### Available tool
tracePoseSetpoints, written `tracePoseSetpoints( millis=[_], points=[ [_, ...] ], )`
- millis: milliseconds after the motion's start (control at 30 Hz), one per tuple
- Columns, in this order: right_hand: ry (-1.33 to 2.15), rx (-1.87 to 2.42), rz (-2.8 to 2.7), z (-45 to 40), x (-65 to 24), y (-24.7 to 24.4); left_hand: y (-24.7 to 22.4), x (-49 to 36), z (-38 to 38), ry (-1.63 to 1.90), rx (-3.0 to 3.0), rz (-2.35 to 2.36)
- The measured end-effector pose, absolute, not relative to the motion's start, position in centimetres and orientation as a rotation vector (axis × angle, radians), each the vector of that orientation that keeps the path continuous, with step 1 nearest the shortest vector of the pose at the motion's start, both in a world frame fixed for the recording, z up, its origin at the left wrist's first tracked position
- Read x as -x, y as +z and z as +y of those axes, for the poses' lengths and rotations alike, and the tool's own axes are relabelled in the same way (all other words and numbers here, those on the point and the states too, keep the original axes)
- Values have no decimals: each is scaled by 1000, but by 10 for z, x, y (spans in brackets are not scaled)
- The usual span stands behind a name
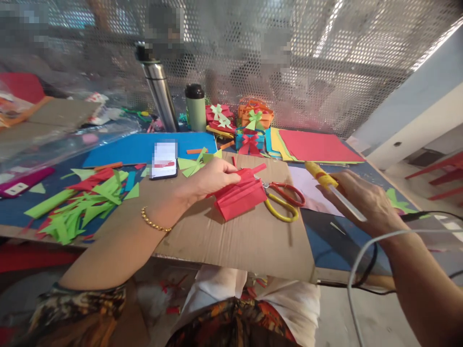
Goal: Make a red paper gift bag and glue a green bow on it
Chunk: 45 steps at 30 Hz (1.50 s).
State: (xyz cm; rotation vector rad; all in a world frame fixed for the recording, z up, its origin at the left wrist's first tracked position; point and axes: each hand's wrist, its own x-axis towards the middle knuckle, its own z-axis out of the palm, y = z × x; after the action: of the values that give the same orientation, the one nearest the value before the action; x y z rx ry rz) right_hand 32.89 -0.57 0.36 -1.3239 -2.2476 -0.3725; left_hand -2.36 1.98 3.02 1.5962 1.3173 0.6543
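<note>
My left hand (213, 177) pinches the edge of a folded red paper box (240, 200) between thumb and fingers, over a cardboard sheet (202, 243). Closed around a yellow hot glue gun (323, 175) is my right hand (369, 200), to the right of the cardboard. A clear glue stick (349, 203) sticks out of the gun's rear, and the nozzle points away to the upper left. Between the hands lie scissors (282, 207) with one red and one yellow handle loop. Their blades are partly hidden by the red paper.
Green paper scraps (85, 207) heap up at left. A phone (164, 164) lies behind my left hand. Farther back stand a steel flask (159, 91), a green tumbler (196, 108) and several finished paper boxes (255, 115). Coloured sheets (321, 144) are stacked right. A grey cable (356, 270) loops near my right forearm.
</note>
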Motion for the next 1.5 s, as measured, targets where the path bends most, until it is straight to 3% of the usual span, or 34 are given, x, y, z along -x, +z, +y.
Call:
tracePoseSetpoints(
  millis=[200, 367, 500, 600, 733, 933, 1333, 1500],
  points=[
    [-417, 1315, -2300, 8, -386, -26, 32, 21, 19, 673, -1553, 1233],
    [-358, 1256, -2111, -3, -349, -3, 37, 17, 14, 672, -1462, 1207],
    [113, 1291, -1977, -10, -277, 19, 41, 13, 7, 700, -1388, 1137],
    [664, 1247, -1779, -2, -231, 24, 43, 10, 4, 723, -1387, 1091],
    [950, 1145, -1569, 10, -200, 18, 45, 8, 1, 734, -1418, 1069],
    [847, 1103, -1444, 12, -192, 6, 39, 6, 1, 726, -1448, 1072],
    [36, 1012, -1982, -6, -202, 11, 38, 7, 0, 676, -1589, 1190],
    [71, 916, -2082, -10, -202, 10, 36, 7, -1, 663, -1606, 1127]
  ],
)
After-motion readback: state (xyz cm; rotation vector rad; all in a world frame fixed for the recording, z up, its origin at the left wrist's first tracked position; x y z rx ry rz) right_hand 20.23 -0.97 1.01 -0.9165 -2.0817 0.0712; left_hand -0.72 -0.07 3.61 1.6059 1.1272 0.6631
